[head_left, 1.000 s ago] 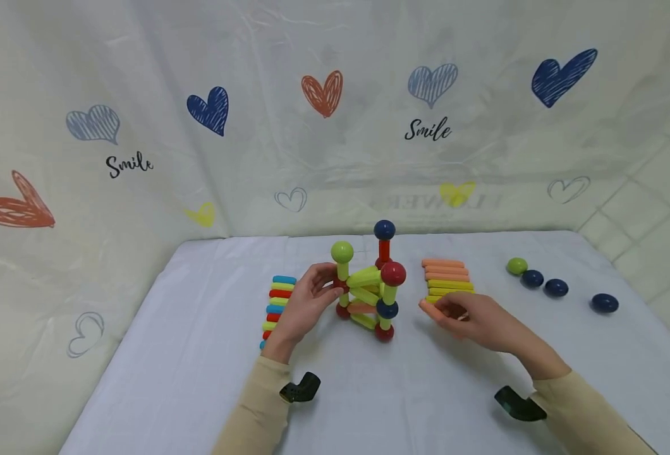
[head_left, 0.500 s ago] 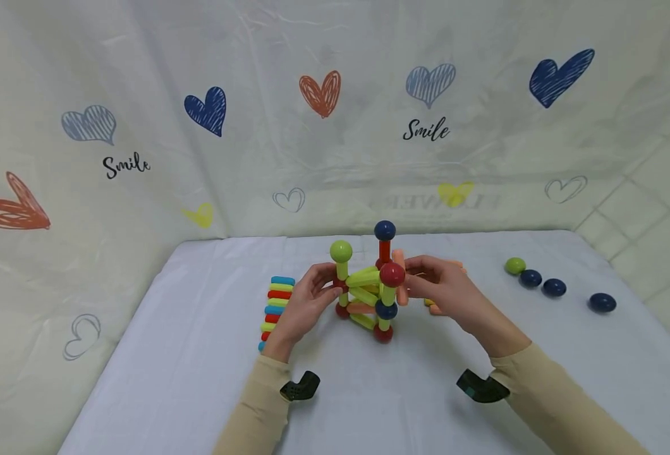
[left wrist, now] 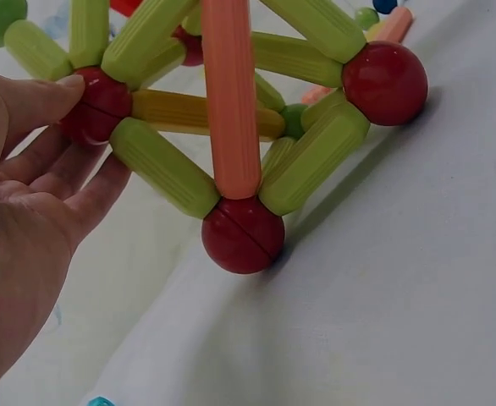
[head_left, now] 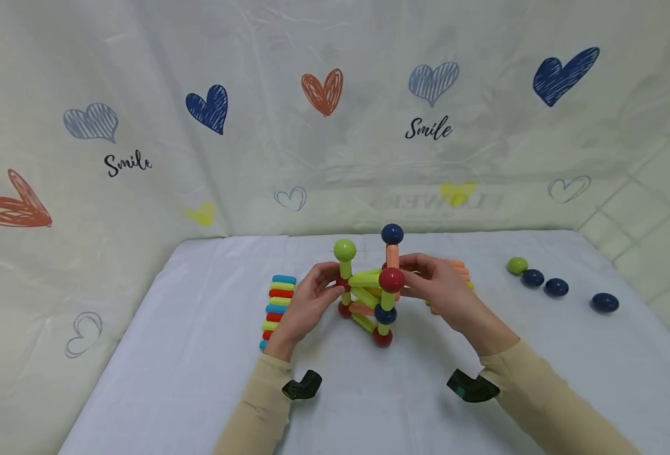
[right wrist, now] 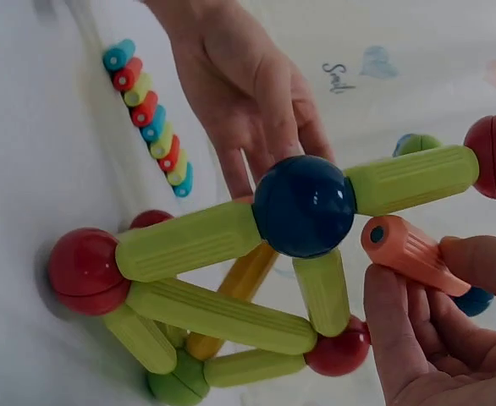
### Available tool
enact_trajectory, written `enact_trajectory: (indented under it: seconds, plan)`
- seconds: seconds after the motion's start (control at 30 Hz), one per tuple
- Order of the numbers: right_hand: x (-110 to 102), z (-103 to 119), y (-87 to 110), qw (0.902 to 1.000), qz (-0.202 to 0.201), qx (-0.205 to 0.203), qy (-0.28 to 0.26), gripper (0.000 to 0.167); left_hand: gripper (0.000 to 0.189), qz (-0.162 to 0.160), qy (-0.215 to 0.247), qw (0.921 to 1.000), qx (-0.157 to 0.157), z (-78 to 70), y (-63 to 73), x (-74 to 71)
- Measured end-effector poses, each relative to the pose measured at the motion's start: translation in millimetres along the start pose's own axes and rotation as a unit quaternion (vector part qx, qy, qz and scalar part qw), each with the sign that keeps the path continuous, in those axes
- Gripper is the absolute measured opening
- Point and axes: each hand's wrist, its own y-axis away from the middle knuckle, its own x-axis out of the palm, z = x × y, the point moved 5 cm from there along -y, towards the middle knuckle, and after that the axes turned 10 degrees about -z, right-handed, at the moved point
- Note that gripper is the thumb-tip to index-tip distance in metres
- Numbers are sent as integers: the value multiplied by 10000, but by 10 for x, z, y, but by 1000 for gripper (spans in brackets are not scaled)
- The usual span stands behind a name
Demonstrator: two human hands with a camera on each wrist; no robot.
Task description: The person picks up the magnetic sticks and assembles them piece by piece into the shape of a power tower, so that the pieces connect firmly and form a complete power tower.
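Observation:
A structure of magnetic sticks and balls stands on the table, with lime sticks (head_left: 365,279), red balls (head_left: 391,280) and an upper green ball (head_left: 344,249). My left hand (head_left: 306,306) holds a red ball (left wrist: 96,106) on its left side, thumb on top and fingers beneath. At the structure's right, my right hand (head_left: 449,294) pinches an orange magnetic stick (right wrist: 413,254) between thumb and fingers. Its near end shows a bare magnet in the right wrist view. The far end lies by a blue ball (right wrist: 472,302); whether they touch I cannot tell.
A column of blue, red and lime sticks (head_left: 280,301) lies left of the structure. Orange and yellow sticks (head_left: 459,268) lie behind my right hand, partly hidden. Further right, a loose green ball (head_left: 517,265) and several dark blue balls (head_left: 556,287) rest on the white cloth.
My right hand has carried the orange stick left from the stick row to the structure. The upper blue ball has shifted slightly right and down. My left hand keeps its hold.

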Motion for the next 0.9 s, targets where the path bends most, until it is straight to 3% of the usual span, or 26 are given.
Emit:
enact_trajectory:
  seconds: [0.33,0.9]
  plan:
    - [79,-36,111,9976,-147,-152,-658,44,40,-67,-83,9999,91,0,-14,11]
    - [97,-69,139,9961,-140,-279,-826,43,38,-142,-145,9998,0,3,13,26]
